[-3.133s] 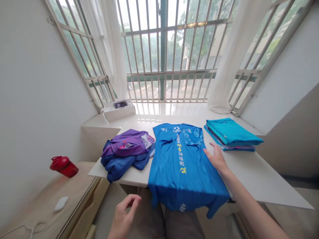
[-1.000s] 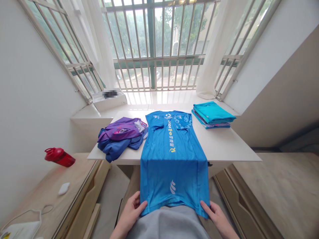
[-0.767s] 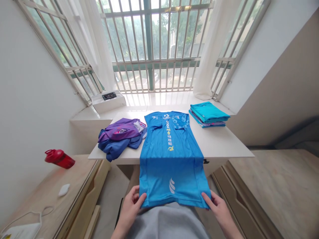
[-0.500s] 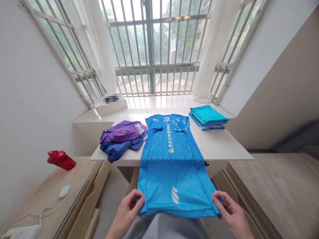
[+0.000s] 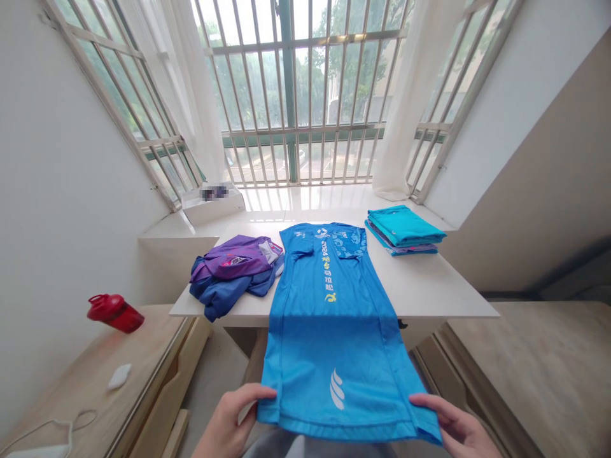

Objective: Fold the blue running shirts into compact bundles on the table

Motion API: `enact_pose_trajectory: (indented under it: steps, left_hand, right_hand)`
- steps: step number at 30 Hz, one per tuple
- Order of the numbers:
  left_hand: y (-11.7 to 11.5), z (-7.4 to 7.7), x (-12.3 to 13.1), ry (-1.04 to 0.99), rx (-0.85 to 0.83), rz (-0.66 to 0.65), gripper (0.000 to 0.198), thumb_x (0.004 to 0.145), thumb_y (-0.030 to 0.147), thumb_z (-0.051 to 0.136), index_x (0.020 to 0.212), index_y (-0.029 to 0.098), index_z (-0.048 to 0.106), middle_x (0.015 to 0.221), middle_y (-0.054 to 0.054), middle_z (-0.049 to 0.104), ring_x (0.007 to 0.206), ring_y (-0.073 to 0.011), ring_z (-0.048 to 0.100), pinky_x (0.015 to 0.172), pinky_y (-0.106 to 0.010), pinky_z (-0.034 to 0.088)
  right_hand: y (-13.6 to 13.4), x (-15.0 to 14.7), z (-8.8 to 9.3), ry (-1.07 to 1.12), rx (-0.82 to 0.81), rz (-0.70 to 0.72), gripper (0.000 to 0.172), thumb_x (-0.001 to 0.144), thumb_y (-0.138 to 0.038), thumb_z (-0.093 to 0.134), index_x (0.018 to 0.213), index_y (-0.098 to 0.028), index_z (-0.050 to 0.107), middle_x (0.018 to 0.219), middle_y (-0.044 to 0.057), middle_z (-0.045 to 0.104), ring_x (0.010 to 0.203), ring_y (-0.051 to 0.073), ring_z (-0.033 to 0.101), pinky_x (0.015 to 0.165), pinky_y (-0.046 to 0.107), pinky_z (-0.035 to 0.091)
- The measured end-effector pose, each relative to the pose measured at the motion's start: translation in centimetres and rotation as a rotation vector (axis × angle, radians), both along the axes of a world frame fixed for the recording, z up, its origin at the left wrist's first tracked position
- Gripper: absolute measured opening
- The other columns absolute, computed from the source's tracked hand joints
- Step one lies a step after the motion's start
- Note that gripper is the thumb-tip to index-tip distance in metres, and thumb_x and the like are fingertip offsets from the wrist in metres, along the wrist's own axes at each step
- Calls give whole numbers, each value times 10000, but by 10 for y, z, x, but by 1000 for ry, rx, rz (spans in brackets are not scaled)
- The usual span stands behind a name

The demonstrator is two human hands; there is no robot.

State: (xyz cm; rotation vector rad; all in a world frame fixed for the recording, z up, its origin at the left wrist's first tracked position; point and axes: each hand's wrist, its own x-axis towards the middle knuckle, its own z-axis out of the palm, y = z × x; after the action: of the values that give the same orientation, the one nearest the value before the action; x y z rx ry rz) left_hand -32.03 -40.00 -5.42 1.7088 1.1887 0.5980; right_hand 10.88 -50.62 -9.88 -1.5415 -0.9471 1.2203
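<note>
A blue T-shirt (image 5: 334,343) with a printed column of characters lies lengthwise on the white table (image 5: 429,292), its collar toward the window and its lower part hanging past the near edge. My left hand (image 5: 233,416) pinches the left corner of the hem, thumb and fingers closed on the cloth. At the hem's right corner, my right hand (image 5: 453,423) grips the fabric the same way. The hem is spread between both hands. Left of the shirt sits a loose heap of purple and dark blue clothes (image 5: 233,267). A folded stack of turquoise clothes (image 5: 405,226) stands at the right.
A white box (image 5: 212,207) rests on the window sill at the left. On the lower wooden surface at left are a red bottle (image 5: 115,312), a small white object (image 5: 119,376) and a cable (image 5: 52,423). Another wooden surface (image 5: 544,343) stands at right.
Both hands have moved down in the view with the hem, the right hand also slightly to the right. More of my fingers now lie beneath the cloth. The camera view has shifted slightly.
</note>
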Motion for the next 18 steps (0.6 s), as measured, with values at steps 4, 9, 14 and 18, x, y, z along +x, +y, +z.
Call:
enact_pose_trajectory:
  steps: [4, 9, 14, 18]
  left_hand:
    - [32, 21, 13, 30, 99, -133, 212, 891, 328, 598, 966, 271, 787, 894, -75, 727, 825, -227, 664, 764, -280, 510]
    - [86, 68, 31, 41, 215, -173, 248, 918, 385, 592, 867, 210, 760, 851, -49, 599, 722, -156, 540, 651, -231, 441]
    - [178, 88, 56, 25, 294, -193, 332, 942, 440, 528, 794, 166, 643, 748, -7, 566, 696, -147, 494, 619, -226, 393]
    - [249, 69, 84, 99, 376, -141, 263, 884, 406, 536, 812, 166, 616, 688, 12, 567, 644, -143, 497, 616, -239, 380]
  right_hand:
    - [29, 10, 14, -162, 95, 102, 371, 717, -603, 719, 820, -262, 821, 822, 98, 755, 714, 257, 693, 671, 326, 581]
    - [83, 31, 60, -394, 313, 34, 371, 724, -615, 723, 725, -252, 799, 973, 116, 695, 911, 282, 653, 786, 320, 553]
    - [169, 48, 95, -339, 293, 3, 479, 739, -650, 711, 942, -220, 772, 921, 92, 745, 885, 282, 671, 802, 367, 553]
    - [245, 51, 90, -296, 267, 61, 590, 694, -714, 692, 960, -189, 726, 899, 94, 762, 851, 270, 693, 746, 360, 550]
